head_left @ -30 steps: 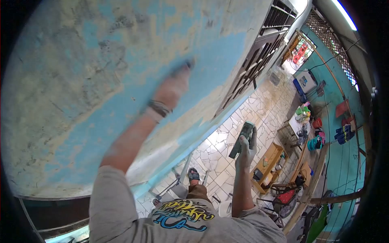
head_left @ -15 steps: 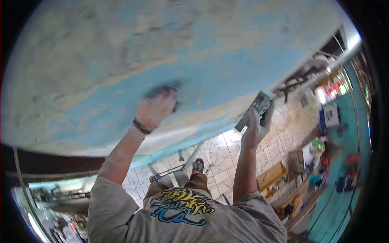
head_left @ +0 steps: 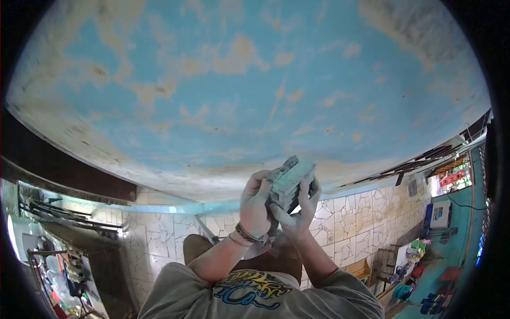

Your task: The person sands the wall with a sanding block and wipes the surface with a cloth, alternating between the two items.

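A dusty, pale-green rectangular block [head_left: 294,178] is held up in front of my chest, just below the patchy blue-painted surface [head_left: 297,106]. My left hand [head_left: 255,207] grips its left side, with a braided band round the wrist. From the other side, my right hand [head_left: 298,215] has its fingers and thumb closed round the block. A dark edge shows along the block between my hands; whether it is a separate pad cannot be made out. Pale dust coats both hands.
Cracked-pattern tiles [head_left: 350,215] cover the floor below. Dark metal bars [head_left: 409,165] lie at the right. Further right are a wooden box [head_left: 359,271] and a teal wall [head_left: 457,234]. A cluttered rack [head_left: 69,276] stands at lower left.
My left hand, blurred against the painted surface with a dark pad before, has come down to meet my right hand at the block. My right hand moved left, and the view shifted.
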A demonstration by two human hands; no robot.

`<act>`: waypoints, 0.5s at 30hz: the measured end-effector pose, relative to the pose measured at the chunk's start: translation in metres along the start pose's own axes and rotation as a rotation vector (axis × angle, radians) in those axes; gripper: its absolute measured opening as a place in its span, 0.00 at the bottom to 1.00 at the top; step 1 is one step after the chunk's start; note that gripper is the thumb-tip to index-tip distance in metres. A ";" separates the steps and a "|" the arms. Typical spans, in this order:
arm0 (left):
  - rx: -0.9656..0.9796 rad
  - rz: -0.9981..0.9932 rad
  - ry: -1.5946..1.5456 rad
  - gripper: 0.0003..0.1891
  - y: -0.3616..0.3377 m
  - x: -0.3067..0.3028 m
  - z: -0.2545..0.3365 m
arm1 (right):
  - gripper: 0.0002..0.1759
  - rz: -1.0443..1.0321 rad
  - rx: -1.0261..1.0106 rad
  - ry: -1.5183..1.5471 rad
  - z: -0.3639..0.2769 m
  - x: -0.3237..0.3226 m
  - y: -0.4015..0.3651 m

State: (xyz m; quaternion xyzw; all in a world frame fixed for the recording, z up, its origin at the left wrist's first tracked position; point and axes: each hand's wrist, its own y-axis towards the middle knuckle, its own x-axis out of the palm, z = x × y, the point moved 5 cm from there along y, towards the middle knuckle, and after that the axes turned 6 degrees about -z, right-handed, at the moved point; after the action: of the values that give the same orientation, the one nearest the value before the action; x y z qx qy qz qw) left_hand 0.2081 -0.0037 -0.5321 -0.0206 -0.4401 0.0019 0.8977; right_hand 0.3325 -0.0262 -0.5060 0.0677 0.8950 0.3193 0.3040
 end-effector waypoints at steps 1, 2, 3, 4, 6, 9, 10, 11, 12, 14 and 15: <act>-0.036 0.034 0.021 0.10 0.002 -0.024 -0.011 | 0.48 -0.039 0.025 -0.048 0.018 0.006 -0.015; -0.016 0.055 -0.036 0.10 -0.002 -0.044 -0.015 | 0.48 0.025 0.154 0.029 0.033 0.009 -0.029; 0.003 0.074 -0.090 0.09 -0.008 -0.064 -0.019 | 0.47 0.093 0.280 0.109 0.048 0.013 -0.045; 0.027 0.091 -0.145 0.09 -0.011 -0.082 -0.026 | 0.47 0.162 0.400 0.193 0.062 0.018 -0.057; -0.087 0.089 -0.174 0.08 -0.016 -0.114 -0.061 | 0.47 0.100 0.187 0.054 0.058 0.034 -0.074; -0.131 0.017 -0.270 0.08 -0.013 -0.139 -0.095 | 0.47 -0.150 0.115 -0.088 0.072 0.077 -0.108; -0.063 -0.044 -0.169 0.06 -0.008 -0.148 -0.091 | 0.47 -0.152 0.196 -0.102 0.089 0.081 -0.116; 0.012 -0.103 -0.068 0.06 -0.003 -0.158 -0.085 | 0.46 -0.155 0.275 -0.111 0.104 0.084 -0.122; -0.055 -0.007 -0.063 0.06 0.001 -0.176 -0.092 | 0.46 -0.068 0.251 -0.062 0.111 0.086 -0.127; -0.197 0.191 -0.046 0.06 0.002 -0.213 -0.112 | 0.47 0.105 0.211 0.041 0.121 0.089 -0.144; -0.226 0.160 -0.038 0.06 -0.003 -0.219 -0.125 | 0.46 0.021 0.130 -0.010 0.123 0.099 -0.153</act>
State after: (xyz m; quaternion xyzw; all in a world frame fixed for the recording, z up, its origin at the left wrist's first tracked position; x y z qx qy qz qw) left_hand 0.1728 -0.0154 -0.7818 -0.1565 -0.4516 0.0241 0.8780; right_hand 0.3355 -0.0502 -0.7245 0.0982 0.9115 0.2634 0.3001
